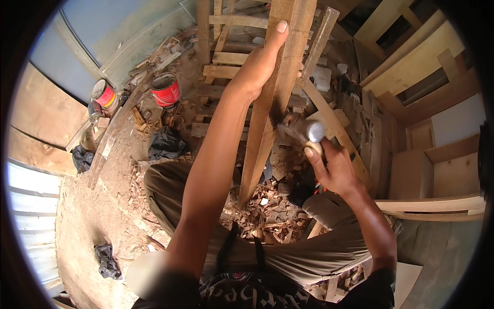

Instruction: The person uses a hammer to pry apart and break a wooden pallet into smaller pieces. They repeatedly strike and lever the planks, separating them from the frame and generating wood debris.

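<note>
A thick wooden beam (262, 139) slants upright before me, its lower end between my legs above the wood scraps. My left hand (260, 64) is wrapped round its upper part, thumb along the front face and fingertips showing at the right edge. In my right hand (334, 167) is a hammer (314, 132), its round metal face turned up and its head close to the beam's right side. Motion smears part of the hammer head, so I cannot tell whether it touches the wood. A dark patch or opening shows in the beam beside it.
Slatted wooden frames (226, 59) stand beyond the beam. Two red paint cans (166, 91) and black plastic bags (167, 143) are on the left. Cabinet-like wooden frames (432, 67) line the right. Wood chips (262, 219) litter the ground between my legs.
</note>
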`<act>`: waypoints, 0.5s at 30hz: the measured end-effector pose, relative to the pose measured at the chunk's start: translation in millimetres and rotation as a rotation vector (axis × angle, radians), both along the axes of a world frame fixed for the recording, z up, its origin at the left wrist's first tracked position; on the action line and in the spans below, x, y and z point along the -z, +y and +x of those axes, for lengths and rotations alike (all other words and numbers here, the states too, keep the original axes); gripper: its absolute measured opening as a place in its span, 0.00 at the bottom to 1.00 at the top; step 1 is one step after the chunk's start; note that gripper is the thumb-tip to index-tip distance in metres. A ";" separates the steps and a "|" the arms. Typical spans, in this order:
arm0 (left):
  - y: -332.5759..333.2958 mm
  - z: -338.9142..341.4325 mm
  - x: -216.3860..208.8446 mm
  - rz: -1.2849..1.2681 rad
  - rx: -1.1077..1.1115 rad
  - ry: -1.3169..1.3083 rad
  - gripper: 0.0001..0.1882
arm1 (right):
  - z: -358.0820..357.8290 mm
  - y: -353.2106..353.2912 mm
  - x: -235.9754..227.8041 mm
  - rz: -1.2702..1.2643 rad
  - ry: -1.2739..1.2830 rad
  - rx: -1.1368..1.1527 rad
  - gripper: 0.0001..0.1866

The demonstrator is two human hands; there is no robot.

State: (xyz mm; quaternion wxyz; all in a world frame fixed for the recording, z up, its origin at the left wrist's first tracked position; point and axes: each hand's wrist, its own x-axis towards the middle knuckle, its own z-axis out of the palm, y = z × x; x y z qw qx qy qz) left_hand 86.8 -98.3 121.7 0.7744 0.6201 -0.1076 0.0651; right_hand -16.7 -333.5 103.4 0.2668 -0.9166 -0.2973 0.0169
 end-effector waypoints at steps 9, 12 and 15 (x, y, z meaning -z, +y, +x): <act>-6.8 9.5 1.1 0.010 -0.031 0.017 0.51 | 13.1 9.4 13.3 -0.064 -0.129 -0.008 0.20; -4.7 11.1 0.1 0.026 -0.057 0.010 0.52 | 19.0 6.0 24.4 0.011 -0.154 -0.035 0.20; -1.0 6.6 1.1 0.042 -0.035 0.012 0.51 | 25.5 2.1 34.0 0.073 -0.089 -0.062 0.19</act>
